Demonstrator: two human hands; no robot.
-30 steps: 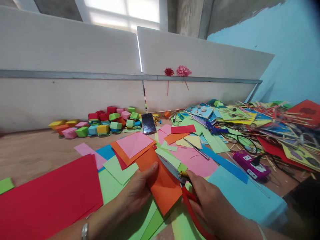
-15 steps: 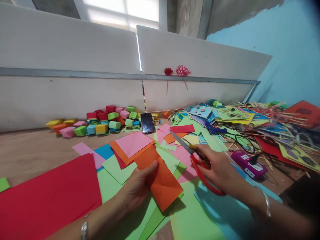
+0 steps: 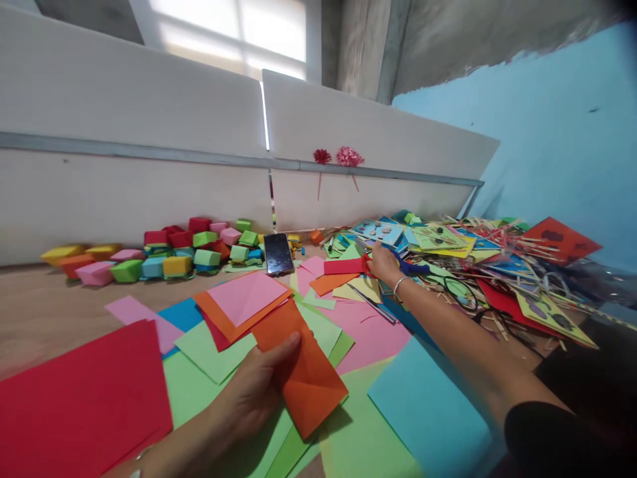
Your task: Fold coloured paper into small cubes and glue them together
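Note:
My left hand (image 3: pixel 263 375) pinches a creased piece of orange paper (image 3: pixel 304 372), with the thumb on top of it. Under it lie overlapping sheets of green paper (image 3: pixel 199 392). Reaching far forward, my right hand (image 3: pixel 385 264) is closed around the scissors (image 3: pixel 367 265); only part of their red handle shows, and the blades are hidden. It is beside a red paper strip (image 3: pixel 343 266) and a blue glue gun (image 3: pixel 413 267). A thin pen-like object (image 3: pixel 373 304) rests on the papers just below that hand.
Small coloured paper boxes (image 3: pixel 176 265) are heaped at the back left, beside a phone (image 3: pixel 279 253). Red sheets (image 3: pixel 84 398) lie at the left and a light blue sheet (image 3: pixel 430 405) at the front right. Decorated cards (image 3: pixel 442 240), sticks and a black cable (image 3: pixel 460 295) crowd the right side.
My right hand has moved forward and away with the scissors, from beside the orange paper to the back papers. The left hand keeps holding the orange paper. The view has shifted slightly right.

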